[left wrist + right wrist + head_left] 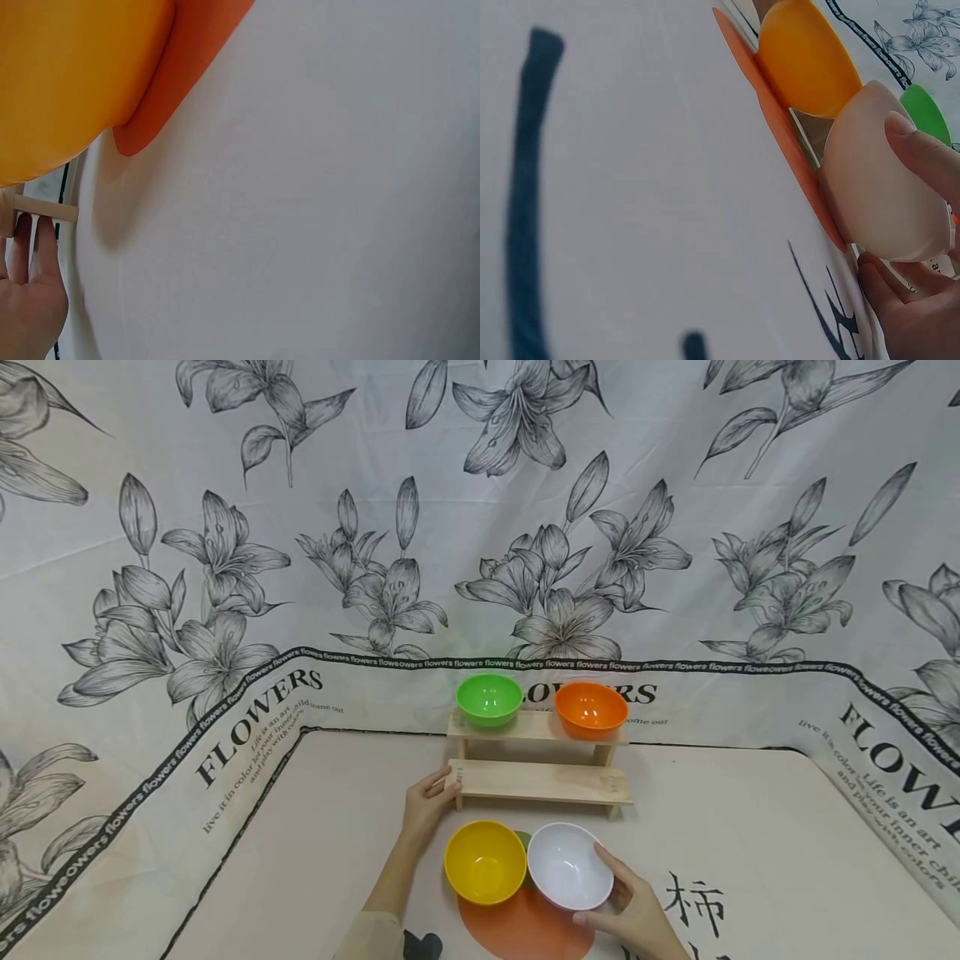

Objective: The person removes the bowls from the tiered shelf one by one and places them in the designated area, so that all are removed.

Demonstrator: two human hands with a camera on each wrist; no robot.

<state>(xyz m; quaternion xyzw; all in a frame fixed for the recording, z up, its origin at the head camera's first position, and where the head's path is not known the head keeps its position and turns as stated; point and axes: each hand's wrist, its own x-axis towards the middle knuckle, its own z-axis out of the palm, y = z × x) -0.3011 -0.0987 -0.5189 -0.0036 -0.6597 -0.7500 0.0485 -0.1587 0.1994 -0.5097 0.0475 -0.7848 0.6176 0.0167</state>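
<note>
A two-tier wooden shelf (540,781) stands at the back of the table. My left hand (429,802) grips the left end of its lower board; the left wrist view shows fingers (46,251) against the wood. In front of the shelf, my right hand (633,902) holds a white bowl (570,864) by its right side, thumb and fingers spread around its wall. Directly left of it is a yellow bowl (486,862), close beside the white one. On the upper board sit a green bowl (489,700) at left and an orange bowl (592,710) at right.
A pale cloth (315,852) with a printed orange shape (525,922) and dark characters (696,902) covers the table. Behind the shelf hangs a flower-printed curtain (510,510), its lettered border close to the shelf's back.
</note>
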